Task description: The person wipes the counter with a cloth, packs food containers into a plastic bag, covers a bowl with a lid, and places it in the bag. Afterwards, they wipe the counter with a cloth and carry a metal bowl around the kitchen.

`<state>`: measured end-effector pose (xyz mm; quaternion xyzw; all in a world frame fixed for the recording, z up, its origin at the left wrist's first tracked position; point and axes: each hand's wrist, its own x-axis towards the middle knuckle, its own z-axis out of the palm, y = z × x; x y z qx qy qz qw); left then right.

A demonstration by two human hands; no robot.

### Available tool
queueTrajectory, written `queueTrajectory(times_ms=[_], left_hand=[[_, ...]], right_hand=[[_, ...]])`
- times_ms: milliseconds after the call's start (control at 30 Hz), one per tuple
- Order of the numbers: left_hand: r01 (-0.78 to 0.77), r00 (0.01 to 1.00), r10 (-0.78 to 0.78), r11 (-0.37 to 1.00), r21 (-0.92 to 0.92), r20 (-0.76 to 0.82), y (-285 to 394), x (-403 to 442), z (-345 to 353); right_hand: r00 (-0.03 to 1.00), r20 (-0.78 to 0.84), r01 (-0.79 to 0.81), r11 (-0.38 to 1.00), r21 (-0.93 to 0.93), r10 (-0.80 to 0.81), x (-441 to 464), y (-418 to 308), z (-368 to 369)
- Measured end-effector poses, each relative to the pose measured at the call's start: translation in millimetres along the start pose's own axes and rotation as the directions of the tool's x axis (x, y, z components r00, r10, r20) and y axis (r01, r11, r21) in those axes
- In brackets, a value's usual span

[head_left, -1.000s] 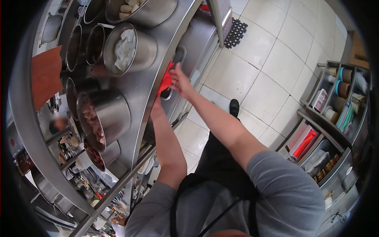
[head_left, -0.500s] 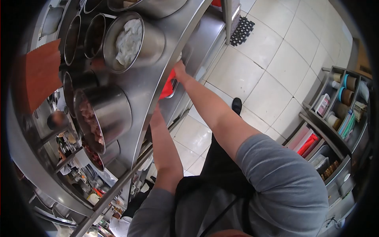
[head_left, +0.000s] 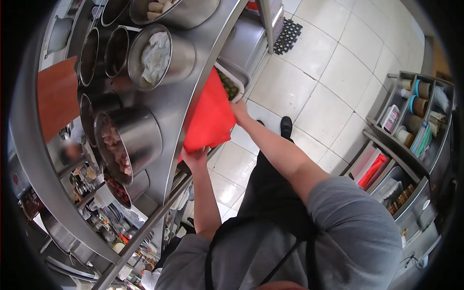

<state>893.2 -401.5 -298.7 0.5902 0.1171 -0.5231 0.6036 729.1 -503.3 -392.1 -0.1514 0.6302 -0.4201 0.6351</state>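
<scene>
A bright red sheet, cloth-like (head_left: 210, 118), hangs at the inner edge of the steel shelf. It lies partly over a white tub (head_left: 240, 86) holding green pieces, perhaps small limes or pickles. My left hand (head_left: 195, 157) grips the lower end of the red sheet, with some fingers hidden beneath it. My right hand (head_left: 240, 111) is closed at the near corner of the tub, beside the sheet's right edge. Its fingertips are partly hidden.
Steel pots stand on the shelf (head_left: 176, 104): one with raw meat (head_left: 115, 150), one with a white plastic bag (head_left: 155, 58). A divided rack (head_left: 411, 121) with tape rolls stands right. A black mat (head_left: 288, 36) lies on the tiled floor.
The red sheet and tub have come out from under the shelf toward me, showing much more of both. My hands moved nearer with them, and the view shifted slightly.
</scene>
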Motion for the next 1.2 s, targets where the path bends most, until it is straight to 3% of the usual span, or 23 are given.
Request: queueTrajectory(times_ms=[33, 67, 100, 133, 167, 200, 233, 267, 333, 367, 400, 433, 467, 533, 700, 800, 867, 900, 1000, 1067, 1100, 1167, 1200], left_hand=[[0.003, 1.0, -0.003, 1.0, 0.001, 0.002, 2.8, -4.9, -9.3], [-0.101, 0.995, 0.103, 0.991, 0.092, -0.011, 8.1, -5.0, -21.8], [-0.202, 0.978, 0.208, 0.962, 0.182, -0.016, 14.0, -1.7, -34.5], [-0.198, 0.979, 0.204, 0.964, 0.18, -0.015, 22.9, 14.2, -55.2], [-0.354, 0.923, 0.383, 0.881, 0.314, -0.035, 31.3, 32.9, -76.5], [-0.468, 0.834, 0.548, 0.756, 0.457, -0.053, 39.7, 51.4, -97.6], [-0.528, 0.732, 0.677, 0.631, 0.568, -0.071, 49.5, 65.7, -102.8], [-0.536, 0.798, 0.602, 0.729, 0.426, -0.026, 59.8, 75.9, -95.6], [-0.355, 0.927, 0.349, 0.934, 0.026, 0.135, 75.0, 87.0, -79.8], [-0.256, 0.936, 0.264, 0.964, -0.065, 0.234, 76.0, 87.8, -76.4], [-0.142, 0.929, 0.179, 0.98, -0.136, 0.325, 76.3, 87.7, -74.8], [-0.05, 0.907, 0.116, 0.984, -0.168, 0.405, 75.3, 86.6, -73.7], [-0.006, 0.894, 0.08, 0.986, -0.166, 0.442, 74.9, 84.1, -73.3], [0.055, 0.873, 0.029, 0.986, -0.159, 0.487, 75.7, 82.7, -74.9], [0.154, 0.825, -0.062, 0.981, -0.118, 0.561, 78.8, 83.4, -81.7], [0.223, 0.762, -0.018, 0.945, -0.237, 0.647, 73.2, 83.6, -84.5], [0.235, 0.888, -0.044, 0.9, -0.368, 0.458, 70.3, 78.5, -87.0], [0.235, 0.889, -0.048, 0.901, -0.364, 0.456, 67.5, 74.6, -91.3], [0.168, 0.919, 0.03, 0.873, -0.458, 0.394, 63.6, 66.4, -118.9], [-0.136, 0.816, 0.282, 0.942, -0.307, 0.504, 58.6, 73.5, -155.0], [-0.137, 0.816, 0.281, 0.943, -0.303, 0.504, 61.4, 72.1, -161.1], [-0.37, 0.895, 0.426, 0.875, -0.312, 0.133, 69.0, 70.2, -172.6], [-0.371, 0.895, 0.426, 0.875, -0.31, 0.132, 68.9, 71.6, -174.1]], right_hand=[[0.988, 0.092, -0.126, 0.99, 0.062, 0.12, 4.7, 3.9, -7.5], [0.954, 0.19, -0.255, 0.961, 0.111, 0.231, 9.1, 8.3, -14.9], [0.955, 0.186, -0.255, 0.961, 0.11, 0.232, 3.0, -4.1, -25.4], [1.0, 0.001, 0.009, 0.994, -0.108, -0.009, -11.4, -33.2, -37.0], [0.951, -0.117, 0.228, 0.905, -0.361, -0.286, -21.5, -56.3, -43.1], [0.951, -0.118, 0.225, 0.903, -0.367, -0.285, -22.4, -68.3, -42.1], [0.873, -0.047, 0.447, 0.833, -0.327, -0.486, -18.5, -77.9, -37.7], [0.745, 0.014, 0.645, 0.715, -0.27, -0.667, -11.4, -82.3, -31.4], [0.884, 0.254, 0.453, 0.853, -0.259, -0.393, 6.8, -85.1, -6.0], [0.886, 0.257, 0.449, 0.854, -0.261, -0.387, 6.1, -81.9, 4.4], [0.938, 0.322, 0.183, 0.973, -0.142, -0.13, 2.7, -84.2, 14.9], [0.904, 0.411, -0.113, 0.993, -0.04, 0.119, 0.9, -87.5, 21.4], [0.903, 0.412, -0.117, 0.993, -0.035, 0.121, -0.5, -90.8, 21.7], [0.716, 0.63, -0.387, 0.922, -0.002, 0.301, -6.7, -97.5, 18.0], [0.625, 0.752, -0.512, 0.837, 0.194, 0.208, -12.1, -72.9, 38.6], [0.566, 0.802, -0.615, 0.746, 0.256, 0.192, -5.3, -54.3, 46.1], [0.529, 0.83, -0.666, 0.693, 0.277, 0.177, 1.0, -34.4, 52.7], [0.488, 0.855, -0.676, 0.695, 0.245, 0.173, 2.8, -26.1, 58.3], [0.422, 0.895, -0.667, 0.719, 0.196, 0.147, -0.3, -7.6, 87.8], [0.42, 0.896, -0.548, 0.827, 0.125, 0.143, 0.7, 22.4, 111.8], [0.42, 0.897, -0.549, 0.826, 0.127, 0.141, -2.1, 23.4, 122.2], [0.483, 0.849, -0.42, 0.908, 0.009, 0.215, -21.6, 2.6, 139.6], [0.482, 0.849, -0.422, 0.907, 0.009, 0.216, -20.6, 5.3, 140.3]])
